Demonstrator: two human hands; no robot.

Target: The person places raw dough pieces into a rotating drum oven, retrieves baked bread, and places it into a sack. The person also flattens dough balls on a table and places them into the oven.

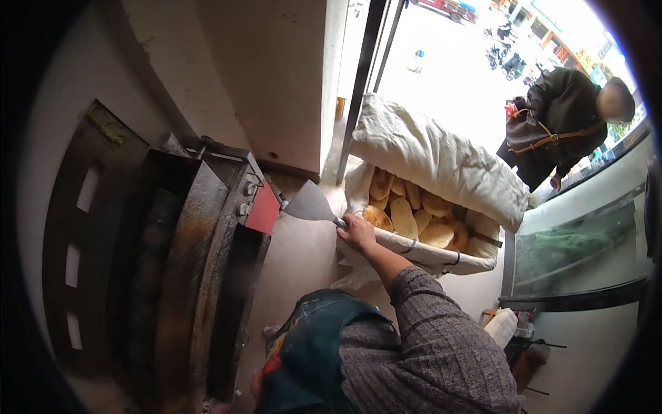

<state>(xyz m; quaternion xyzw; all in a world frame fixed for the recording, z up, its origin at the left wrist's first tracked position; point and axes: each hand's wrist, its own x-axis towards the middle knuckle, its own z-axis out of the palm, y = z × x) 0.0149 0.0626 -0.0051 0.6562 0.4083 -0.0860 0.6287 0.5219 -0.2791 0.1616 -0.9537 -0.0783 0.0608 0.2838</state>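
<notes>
My right hand is closed around the handle of a wide metal scraper, whose blade points left. It is beside the near left corner of a cloth-lined container. Several flat breads lie inside, some golden brown, and a thick white cloth cover lies over its far part. Of my left hand only a small blurred part shows, low beside my dark green apron; its fingers and anything in it cannot be made out.
At left stands a long, stained metal oven or griddle with knobs and a red panel. A person in dark clothes stands beyond the container, outside the opening. A glass pane is at right, with bagged items below it.
</notes>
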